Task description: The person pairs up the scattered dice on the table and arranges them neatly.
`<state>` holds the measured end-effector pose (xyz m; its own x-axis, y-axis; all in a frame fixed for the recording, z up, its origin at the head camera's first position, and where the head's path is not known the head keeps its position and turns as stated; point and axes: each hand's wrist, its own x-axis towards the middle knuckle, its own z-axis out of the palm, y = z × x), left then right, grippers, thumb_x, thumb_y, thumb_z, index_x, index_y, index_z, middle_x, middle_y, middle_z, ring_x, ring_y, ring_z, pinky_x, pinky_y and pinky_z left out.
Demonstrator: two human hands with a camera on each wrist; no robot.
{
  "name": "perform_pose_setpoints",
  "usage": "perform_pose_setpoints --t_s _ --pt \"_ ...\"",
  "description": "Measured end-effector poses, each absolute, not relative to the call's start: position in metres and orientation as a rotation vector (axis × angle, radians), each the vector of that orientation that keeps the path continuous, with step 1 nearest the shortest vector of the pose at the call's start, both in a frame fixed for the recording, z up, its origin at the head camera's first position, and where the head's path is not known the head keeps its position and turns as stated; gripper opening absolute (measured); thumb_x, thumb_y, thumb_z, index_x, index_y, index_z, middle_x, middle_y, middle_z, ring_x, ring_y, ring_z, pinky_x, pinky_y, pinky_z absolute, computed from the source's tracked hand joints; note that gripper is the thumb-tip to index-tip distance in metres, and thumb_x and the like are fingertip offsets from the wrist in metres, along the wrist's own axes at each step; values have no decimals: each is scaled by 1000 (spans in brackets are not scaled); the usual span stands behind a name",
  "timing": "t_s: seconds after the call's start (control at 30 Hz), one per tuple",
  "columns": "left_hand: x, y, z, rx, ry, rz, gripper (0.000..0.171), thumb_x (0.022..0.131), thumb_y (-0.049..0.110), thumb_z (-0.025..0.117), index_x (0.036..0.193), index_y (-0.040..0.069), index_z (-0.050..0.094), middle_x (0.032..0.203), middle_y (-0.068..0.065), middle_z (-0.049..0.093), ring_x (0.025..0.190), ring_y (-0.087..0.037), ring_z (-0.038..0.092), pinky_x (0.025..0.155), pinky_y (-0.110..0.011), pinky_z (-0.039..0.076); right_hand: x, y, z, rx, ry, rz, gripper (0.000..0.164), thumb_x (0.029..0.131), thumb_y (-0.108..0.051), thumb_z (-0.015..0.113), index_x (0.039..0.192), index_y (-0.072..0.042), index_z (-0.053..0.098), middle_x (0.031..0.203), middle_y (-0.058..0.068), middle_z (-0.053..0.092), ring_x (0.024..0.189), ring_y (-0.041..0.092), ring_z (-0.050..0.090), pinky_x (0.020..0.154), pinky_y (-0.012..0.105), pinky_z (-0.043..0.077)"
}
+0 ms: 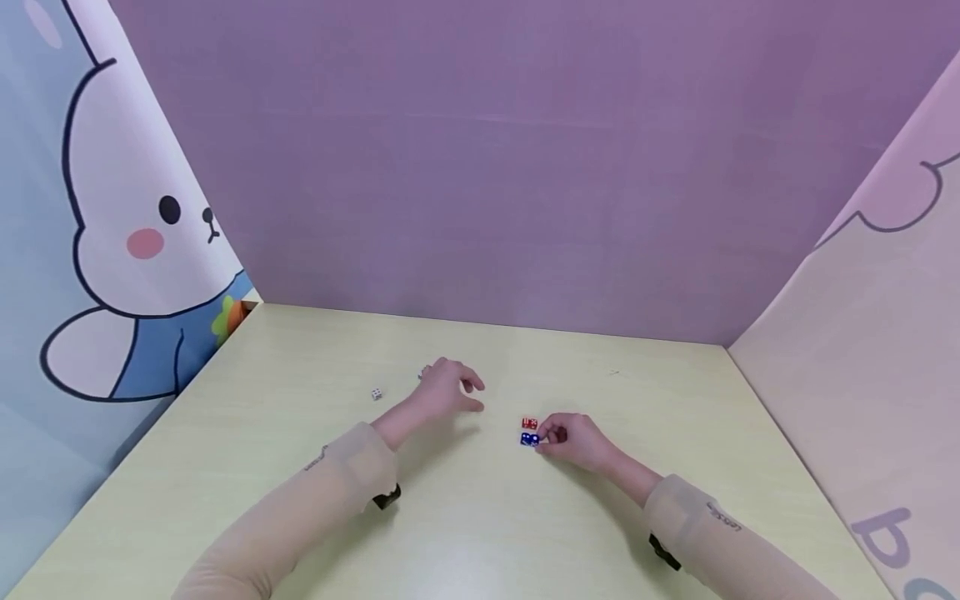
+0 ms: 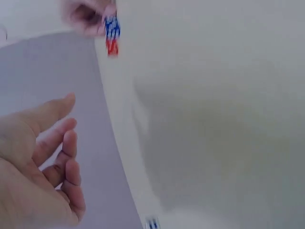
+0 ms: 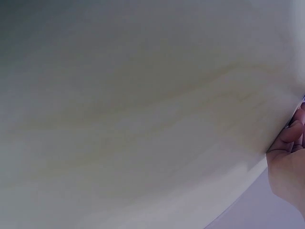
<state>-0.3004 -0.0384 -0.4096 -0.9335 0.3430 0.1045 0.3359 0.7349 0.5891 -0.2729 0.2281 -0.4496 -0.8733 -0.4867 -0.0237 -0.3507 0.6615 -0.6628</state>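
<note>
The bench (image 1: 480, 533) filling the lower frame looks like smooth, faintly grained laminate, with a soft sheen near the bottom edge. Across the top, the purple backdrop (image 1: 480, 183) looks like matt, lightly creased cloth. Near the centre, red dice (image 1: 529, 423) and blue dice (image 1: 529, 439) look like glossy plastic. The sleeves (image 1: 307, 504) are matt cloth.

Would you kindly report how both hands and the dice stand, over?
Left hand open, empty. Right hand pinching blue dice. Red dice close beside them; nothing visibly blocking.
</note>
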Motion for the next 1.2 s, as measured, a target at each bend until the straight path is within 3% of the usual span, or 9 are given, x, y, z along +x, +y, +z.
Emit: perform_pose_setpoints --t_s 0.3,0.57,0.8,0.97,1.2 --pt "-334 -90 -412 746 2875 1066 33 75 13 79 106 6 71 98 -12 69 91 -26 58 85 -37 42 -271 227 -451 -653 2665 -1027 14 80 -14 75 89 -11 65 72 -3 54 67 10 47 57 19 41" --pt "-356 -123 -423 748 2888 975 34 76 8 77 109 5 69 98 -12 68 90 -27 56 83 -38 43 -270 228 -450 -633 2667 -1018 14 79 -14 75 89 -10 65 72 -3 54 67 12 47 57 20 40" --pt "-365 -136 -434 539 2866 935 37 76 11 78 112 11 69 92 -3 64 88 -22 50 82 -38 38 -271 229 -450 -622 2662 -1022 14 80 -13 75 90 -10 65 73 -2 54 69 12 47 58 20 40" --pt "-369 -139 -439 424 2849 953 37 72 13 81 107 14 71 84 1 60 82 -18 50 84 -37 36 -271 230 -449 -633 2665 -1019 14 80 -13 75 89 -9 65 73 -2 54 69 12 47 57 19 40" --pt "-371 -143 -441 401 2828 914 24 74 19 80 97 19 74 81 3 61 80 -16 50 86 -40 32 -274 228 -450 -659 2669 -1012 14 80 -13 74 90 -9 65 72 -3 54 67 10 47 57 19 41"
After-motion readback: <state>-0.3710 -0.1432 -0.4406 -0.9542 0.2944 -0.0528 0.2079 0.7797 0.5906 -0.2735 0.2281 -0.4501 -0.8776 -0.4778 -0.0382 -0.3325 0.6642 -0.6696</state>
